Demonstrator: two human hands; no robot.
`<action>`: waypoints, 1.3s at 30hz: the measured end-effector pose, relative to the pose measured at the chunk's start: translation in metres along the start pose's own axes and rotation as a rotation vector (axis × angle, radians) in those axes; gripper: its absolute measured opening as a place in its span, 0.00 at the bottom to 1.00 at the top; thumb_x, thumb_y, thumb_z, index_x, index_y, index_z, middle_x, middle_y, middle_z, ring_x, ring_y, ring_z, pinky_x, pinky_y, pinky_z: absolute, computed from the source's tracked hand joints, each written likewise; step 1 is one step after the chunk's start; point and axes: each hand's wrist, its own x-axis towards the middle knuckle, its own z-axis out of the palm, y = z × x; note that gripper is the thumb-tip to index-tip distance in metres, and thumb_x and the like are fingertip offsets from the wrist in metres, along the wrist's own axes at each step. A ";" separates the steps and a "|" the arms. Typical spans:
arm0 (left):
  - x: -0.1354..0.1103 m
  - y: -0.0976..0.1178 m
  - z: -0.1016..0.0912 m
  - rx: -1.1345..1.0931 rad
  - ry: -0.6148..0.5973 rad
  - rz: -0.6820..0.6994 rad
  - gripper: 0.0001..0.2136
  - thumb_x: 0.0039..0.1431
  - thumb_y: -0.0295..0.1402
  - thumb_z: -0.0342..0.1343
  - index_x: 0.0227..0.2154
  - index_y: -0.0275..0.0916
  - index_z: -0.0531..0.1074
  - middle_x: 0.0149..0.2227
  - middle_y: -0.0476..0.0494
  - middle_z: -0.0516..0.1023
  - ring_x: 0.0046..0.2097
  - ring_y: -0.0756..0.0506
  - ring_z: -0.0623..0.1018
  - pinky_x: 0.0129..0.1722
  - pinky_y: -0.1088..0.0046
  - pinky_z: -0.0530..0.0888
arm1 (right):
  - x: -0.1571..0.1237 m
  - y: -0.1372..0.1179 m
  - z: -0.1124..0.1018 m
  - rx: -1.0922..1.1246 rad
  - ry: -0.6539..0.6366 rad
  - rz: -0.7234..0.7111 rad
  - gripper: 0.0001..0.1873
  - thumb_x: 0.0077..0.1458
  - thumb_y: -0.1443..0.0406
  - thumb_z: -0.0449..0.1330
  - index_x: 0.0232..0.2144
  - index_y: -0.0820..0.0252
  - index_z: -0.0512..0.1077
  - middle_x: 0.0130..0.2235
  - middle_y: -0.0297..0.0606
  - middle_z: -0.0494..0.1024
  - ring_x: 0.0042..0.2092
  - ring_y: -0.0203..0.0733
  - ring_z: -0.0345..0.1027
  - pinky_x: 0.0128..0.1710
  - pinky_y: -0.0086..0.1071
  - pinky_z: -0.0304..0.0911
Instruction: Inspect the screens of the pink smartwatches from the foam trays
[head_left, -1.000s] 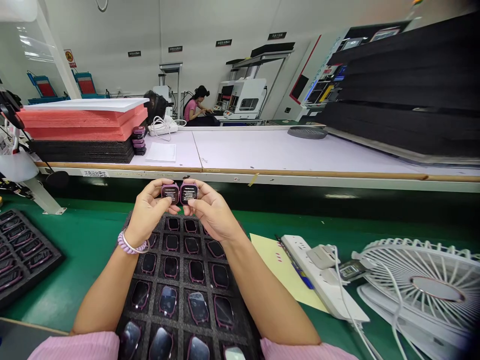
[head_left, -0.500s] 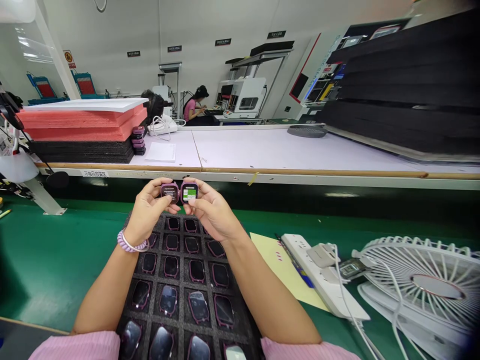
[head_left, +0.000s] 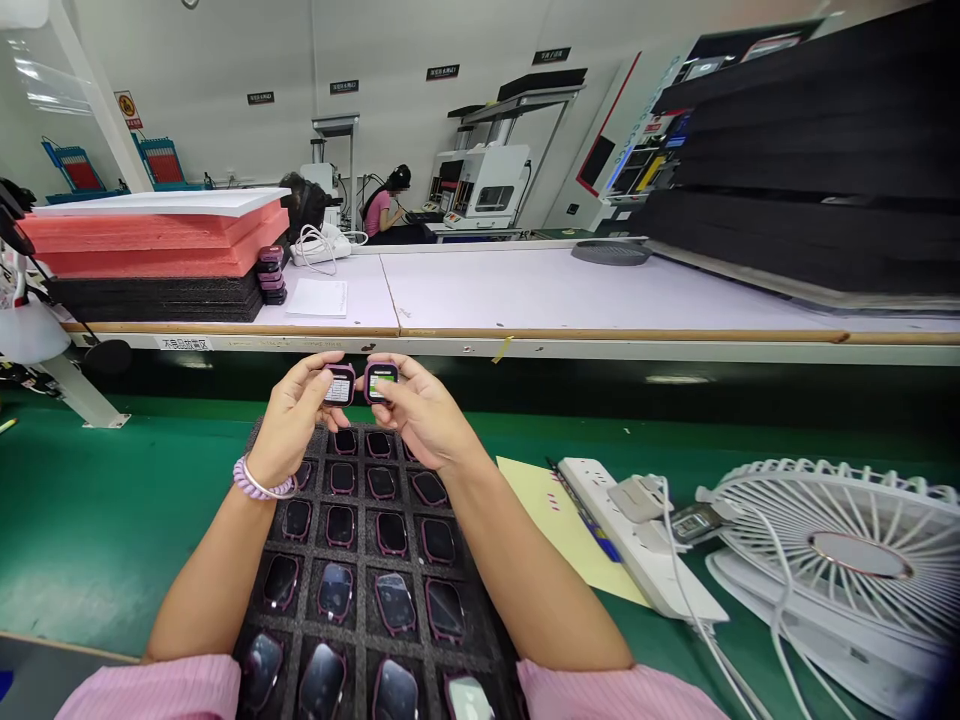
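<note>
My left hand (head_left: 296,408) grips a purple-rimmed smartwatch body (head_left: 340,385), its lit screen showing a white table-like page. Beside it, my right hand (head_left: 420,408) is closed on a second smartwatch body (head_left: 379,379) with green and white on its screen; the right thumb lies over that screen. A narrow gap separates the two watches, both held upright facing me. Below my hands lies a black foam tray (head_left: 358,610) whose pockets hold several similar watch bodies, mostly with dark screens. My forearms cover parts of the tray's sides.
To the right are a yellow sheet (head_left: 540,500), pens, a white power strip (head_left: 645,550) with cables, and a white fan (head_left: 847,560). A shelf (head_left: 480,290) crosses behind, bearing red foam sheets (head_left: 150,245) and black foam (head_left: 810,180). A person in pink (head_left: 381,212) sits beyond.
The left watch's screen has switched from dark with text to a white table-like page. The two watches have moved slightly apart. My right thumb has shifted up over its screen.
</note>
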 end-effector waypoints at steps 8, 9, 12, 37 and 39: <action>-0.001 0.004 0.003 -0.039 -0.009 -0.051 0.22 0.55 0.35 0.61 0.53 0.36 0.73 0.42 0.42 0.83 0.29 0.48 0.83 0.30 0.75 0.82 | 0.000 -0.003 0.002 0.034 0.050 -0.002 0.30 0.39 0.60 0.75 0.44 0.58 0.69 0.34 0.32 0.79 0.23 0.30 0.62 0.24 0.26 0.54; -0.001 0.004 0.003 -0.032 -0.009 -0.049 0.22 0.55 0.35 0.61 0.52 0.36 0.73 0.41 0.43 0.83 0.29 0.48 0.84 0.29 0.75 0.82 | 0.000 -0.003 0.002 0.032 0.046 -0.005 0.30 0.38 0.61 0.75 0.43 0.58 0.69 0.34 0.32 0.79 0.23 0.30 0.62 0.25 0.26 0.55; -0.001 0.004 0.004 -0.011 -0.008 -0.045 0.22 0.53 0.33 0.60 0.52 0.36 0.73 0.40 0.44 0.83 0.28 0.48 0.84 0.29 0.75 0.83 | -0.001 -0.003 0.002 0.024 0.040 -0.017 0.28 0.40 0.61 0.75 0.43 0.58 0.69 0.33 0.31 0.77 0.23 0.30 0.62 0.24 0.26 0.54; -0.002 0.005 0.003 0.053 0.025 -0.007 0.21 0.50 0.35 0.62 0.49 0.35 0.74 0.39 0.45 0.81 0.26 0.49 0.82 0.26 0.76 0.81 | -0.003 0.000 0.000 -0.056 -0.047 -0.067 0.26 0.46 0.59 0.73 0.47 0.57 0.71 0.32 0.31 0.73 0.26 0.34 0.65 0.26 0.29 0.60; -0.003 0.005 0.004 0.087 0.030 0.009 0.22 0.51 0.35 0.63 0.50 0.35 0.74 0.40 0.44 0.81 0.25 0.50 0.82 0.26 0.77 0.81 | -0.002 0.000 0.000 -0.053 -0.043 -0.076 0.27 0.47 0.58 0.74 0.47 0.57 0.71 0.32 0.30 0.73 0.25 0.34 0.65 0.25 0.29 0.60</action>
